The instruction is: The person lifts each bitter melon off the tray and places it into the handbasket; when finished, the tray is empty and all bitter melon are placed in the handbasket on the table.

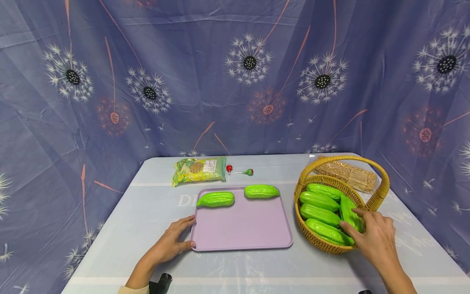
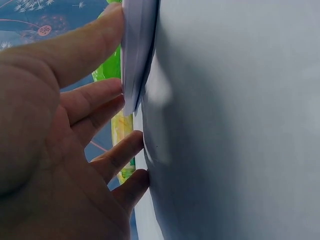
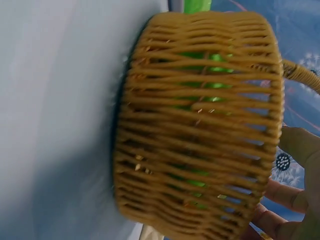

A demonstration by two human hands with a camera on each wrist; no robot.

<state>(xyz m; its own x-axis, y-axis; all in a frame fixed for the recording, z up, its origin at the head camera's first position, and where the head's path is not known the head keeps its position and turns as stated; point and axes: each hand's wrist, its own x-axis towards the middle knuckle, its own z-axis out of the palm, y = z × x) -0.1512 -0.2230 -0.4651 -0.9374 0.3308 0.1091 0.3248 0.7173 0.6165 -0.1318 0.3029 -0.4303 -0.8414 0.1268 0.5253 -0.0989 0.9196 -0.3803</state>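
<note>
The left hand, fingers loosely extended, touches the lilac rectangular tray at 9 o'clock, while the closer right hand, thumb and fingers parted, grip uncertain, meets the bright-green ridged gourd toward its 10 o'clock, long axis 11-to-5, inside the round tan wicker basket's 3 o'clock side.

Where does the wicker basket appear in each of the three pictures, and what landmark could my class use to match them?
Head: the wicker basket stands at the right, beside the tray.
Left wrist: not in this picture.
Right wrist: the basket fills the middle, turned sideways.
Shared landmark: the dandelion-patterned cloth, behind the table in the head view, at the upper left in the left wrist view, and along the right in the right wrist view.
</note>
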